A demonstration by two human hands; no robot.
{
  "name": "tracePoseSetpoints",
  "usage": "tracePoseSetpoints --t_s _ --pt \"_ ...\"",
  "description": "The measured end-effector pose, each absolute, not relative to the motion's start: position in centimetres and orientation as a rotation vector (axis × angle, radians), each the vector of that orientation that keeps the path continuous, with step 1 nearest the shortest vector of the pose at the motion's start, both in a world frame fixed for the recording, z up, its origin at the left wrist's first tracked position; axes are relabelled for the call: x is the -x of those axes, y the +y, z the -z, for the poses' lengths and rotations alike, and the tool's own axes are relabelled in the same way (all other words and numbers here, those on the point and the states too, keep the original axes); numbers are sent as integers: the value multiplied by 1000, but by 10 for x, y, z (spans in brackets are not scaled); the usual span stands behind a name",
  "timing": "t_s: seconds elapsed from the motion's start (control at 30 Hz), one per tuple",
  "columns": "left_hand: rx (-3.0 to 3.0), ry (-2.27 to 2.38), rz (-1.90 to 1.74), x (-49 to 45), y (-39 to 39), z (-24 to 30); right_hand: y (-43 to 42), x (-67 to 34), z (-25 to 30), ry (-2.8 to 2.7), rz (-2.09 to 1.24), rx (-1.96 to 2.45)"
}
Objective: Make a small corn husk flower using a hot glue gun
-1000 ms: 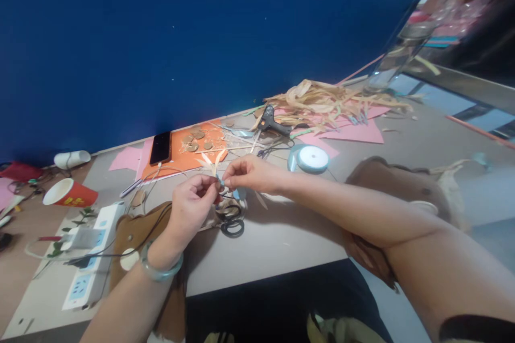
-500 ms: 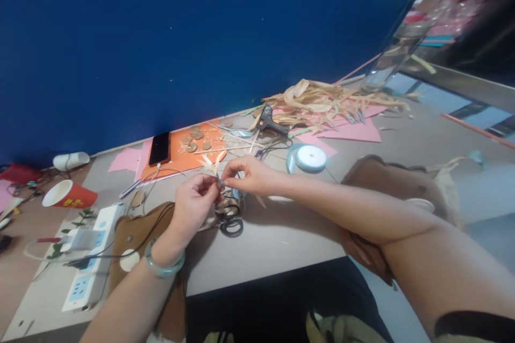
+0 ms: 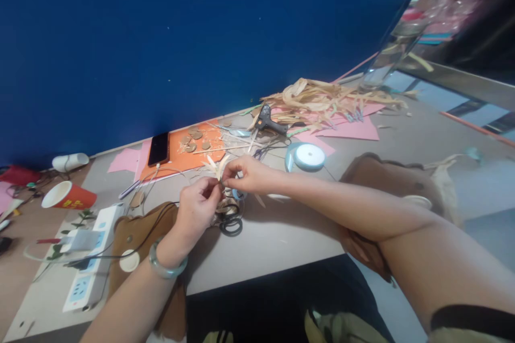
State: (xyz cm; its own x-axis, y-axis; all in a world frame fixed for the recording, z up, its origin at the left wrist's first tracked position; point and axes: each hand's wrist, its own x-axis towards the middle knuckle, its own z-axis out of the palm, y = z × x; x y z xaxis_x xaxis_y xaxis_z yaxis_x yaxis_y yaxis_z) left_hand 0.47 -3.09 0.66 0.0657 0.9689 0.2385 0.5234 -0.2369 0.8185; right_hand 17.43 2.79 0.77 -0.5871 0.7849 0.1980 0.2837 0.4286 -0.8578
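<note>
My left hand [image 3: 198, 204] and my right hand [image 3: 246, 173] meet over the middle of the grey table [image 3: 281, 236]. Both pinch a small bundle of pale straw strips [image 3: 217, 167] whose tips fan upward between the fingertips. A bit of light blue ribbon [image 3: 238, 193] shows just under my right fingers. Black-handled scissors [image 3: 230, 220] lie on the table right below the hands. A pale green bangle [image 3: 166, 265] circles my left wrist.
An orange sheet [image 3: 189, 153] with brown discs and a black phone [image 3: 159, 148] lies behind. A glue gun [image 3: 269, 120], a straw heap [image 3: 325, 99], pink paper [image 3: 354, 129] and a blue ribbon spool [image 3: 308, 156] sit right. A power strip [image 3: 90, 257], red cup [image 3: 68, 197] and brown pouch [image 3: 132, 236] are left.
Both hands have stayed pinched together on the straw bundle, shifting slightly; the strips' tips now stand a little more to the right above the fingers.
</note>
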Motion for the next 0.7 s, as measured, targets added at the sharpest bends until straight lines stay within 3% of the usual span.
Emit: tracePoseSetpoints --t_s 0.7 --pt "-1871 1448 -985 -1 -36 -2 28 -175 -10 -2072 -1168 955"
